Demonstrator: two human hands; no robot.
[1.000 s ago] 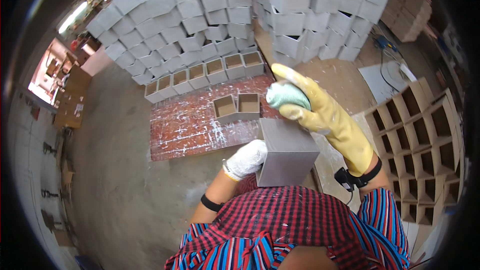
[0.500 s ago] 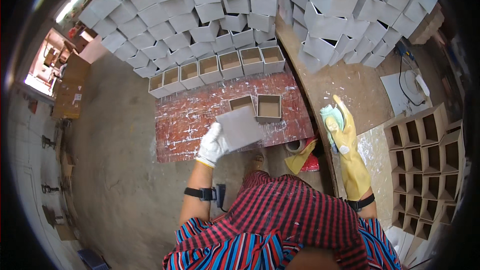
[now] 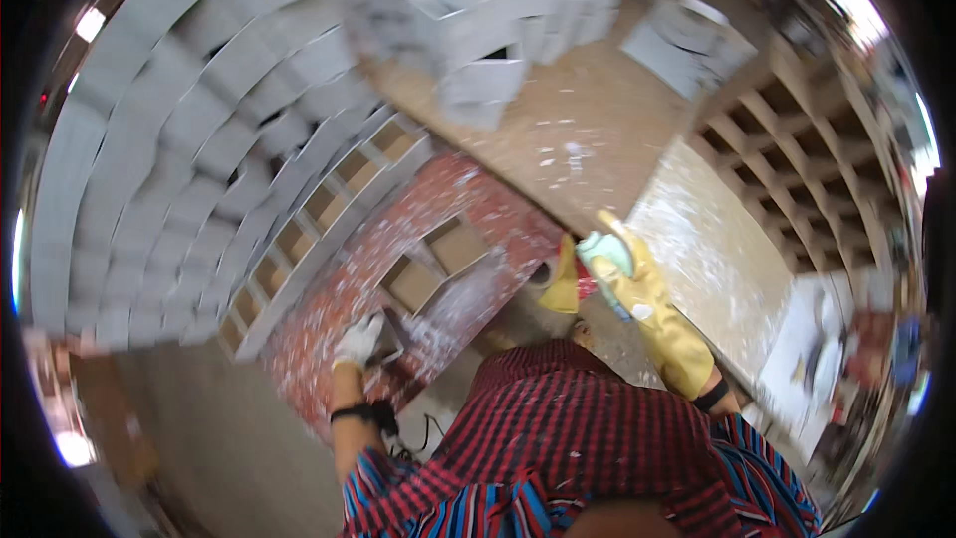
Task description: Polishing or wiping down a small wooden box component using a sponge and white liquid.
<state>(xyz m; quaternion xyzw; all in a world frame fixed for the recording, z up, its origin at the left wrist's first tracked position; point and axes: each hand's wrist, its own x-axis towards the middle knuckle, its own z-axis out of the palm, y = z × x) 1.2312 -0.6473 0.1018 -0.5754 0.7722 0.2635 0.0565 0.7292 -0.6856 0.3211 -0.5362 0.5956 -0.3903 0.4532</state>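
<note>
My left hand (image 3: 360,341), in a white glove, grips a small grey box (image 3: 391,343) over the near-left part of the paint-smeared red board (image 3: 463,179). Motion blur hides whether that box rests on the board. Just beyond it, two open grey boxes with brown insides stand side by side, the nearer box (image 3: 430,300) and the farther box (image 3: 474,261). A long yellow rubber glove covers my right hand (image 3: 637,284), which is closed on a crumpled light green cloth (image 3: 608,257) to the right of the board.
A row of open boxes (image 3: 317,241) lines the board's far edge, before a tall stack of grey boxes (image 3: 179,159). More boxes (image 3: 478,90) stand on the brown bench (image 3: 568,139). Unpainted brown boxes (image 3: 797,154) are stacked at right. A yellow cloth (image 3: 563,284) hangs beside the board.
My view has swung to the right. The left hand has lowered the grey box toward the board's near-left side and tilted it. My right hand still holds the cloth.
</note>
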